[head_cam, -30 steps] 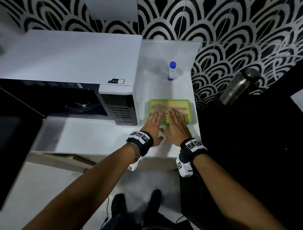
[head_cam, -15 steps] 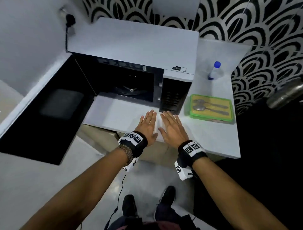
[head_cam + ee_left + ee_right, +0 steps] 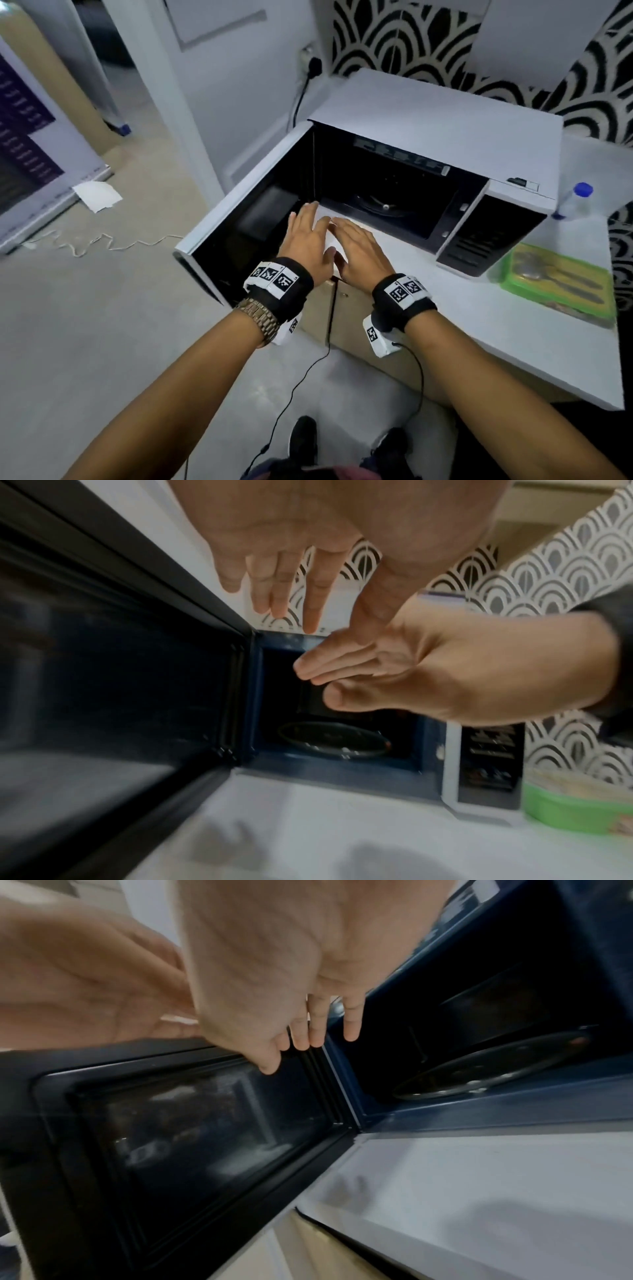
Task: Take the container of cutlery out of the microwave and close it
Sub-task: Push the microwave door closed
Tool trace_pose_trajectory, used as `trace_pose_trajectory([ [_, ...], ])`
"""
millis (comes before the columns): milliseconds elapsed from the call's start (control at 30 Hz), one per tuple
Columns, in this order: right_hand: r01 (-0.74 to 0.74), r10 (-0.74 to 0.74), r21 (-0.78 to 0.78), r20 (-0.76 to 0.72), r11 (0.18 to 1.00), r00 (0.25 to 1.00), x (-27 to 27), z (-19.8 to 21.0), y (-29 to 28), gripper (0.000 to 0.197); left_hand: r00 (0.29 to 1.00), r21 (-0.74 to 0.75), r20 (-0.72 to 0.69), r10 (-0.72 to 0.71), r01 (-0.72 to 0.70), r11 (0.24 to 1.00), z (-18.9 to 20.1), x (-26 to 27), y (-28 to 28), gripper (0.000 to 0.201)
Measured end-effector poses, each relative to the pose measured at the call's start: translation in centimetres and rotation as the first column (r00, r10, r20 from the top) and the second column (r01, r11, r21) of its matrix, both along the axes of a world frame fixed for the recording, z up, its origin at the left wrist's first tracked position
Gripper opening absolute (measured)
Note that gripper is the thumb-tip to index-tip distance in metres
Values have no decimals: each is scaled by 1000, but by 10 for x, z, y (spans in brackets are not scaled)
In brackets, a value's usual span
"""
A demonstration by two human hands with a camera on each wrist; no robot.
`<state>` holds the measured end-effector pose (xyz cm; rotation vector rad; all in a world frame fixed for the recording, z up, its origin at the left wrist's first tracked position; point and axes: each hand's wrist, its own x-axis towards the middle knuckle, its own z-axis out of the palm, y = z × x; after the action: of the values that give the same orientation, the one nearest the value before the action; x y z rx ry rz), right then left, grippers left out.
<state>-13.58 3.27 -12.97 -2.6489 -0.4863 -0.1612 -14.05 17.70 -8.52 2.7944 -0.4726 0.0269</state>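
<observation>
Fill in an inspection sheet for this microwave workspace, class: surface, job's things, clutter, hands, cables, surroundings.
Surface: white counter, carrying the microwave and container.
Job's things: microwave empty apart from its turntable; its door swung wide open. Green-rimmed container with cutlery inside sits on the counter to the microwave's right.
Clutter: blue-capped bottle beside the microwave; a sheet of paper on the floor.
Hands: left hand and right hand both flat-fingered, holding nothing, in front of the open microwave.
Cables: black wrist-camera leads hanging down; a white cord on the floor; a plug in the wall socket.
Surroundings: black-and-white patterned wall.
</observation>
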Motion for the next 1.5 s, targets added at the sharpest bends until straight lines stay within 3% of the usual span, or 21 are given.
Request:
trace_pose_trajectory([
  [133,-125,124,19,54,992,991,19,11,38,65,984,41,81,158,-161,986,19,-4,29,72],
  [300,-194,192,15,96,981,977,30,16,65,59,922,171,75,380,-387,906,27,-11,58,92],
  [467,-214,210,27,105,977,972,20,12,59,59,901,233,67,429,-432,871,32,-16,59,92],
  [733,-145,137,59,130,988,982,-7,-3,-12,56,954,285,-6,300,-286,915,57,-39,26,73],
  [1000,-71,53,132,135,989,989,-27,13,-84,49,990,96,-83,115,-107,990,66,-62,-47,70],
  [1233,0,-28,218,126,976,992,-44,35,-156,46,999,51,-9,-43,43,998,52,-35,-116,69],
  [1500,70,-95,121,224,990,970,-33,36,-185,49,989,72,41,-141,137,988,40,0,-155,65],
])
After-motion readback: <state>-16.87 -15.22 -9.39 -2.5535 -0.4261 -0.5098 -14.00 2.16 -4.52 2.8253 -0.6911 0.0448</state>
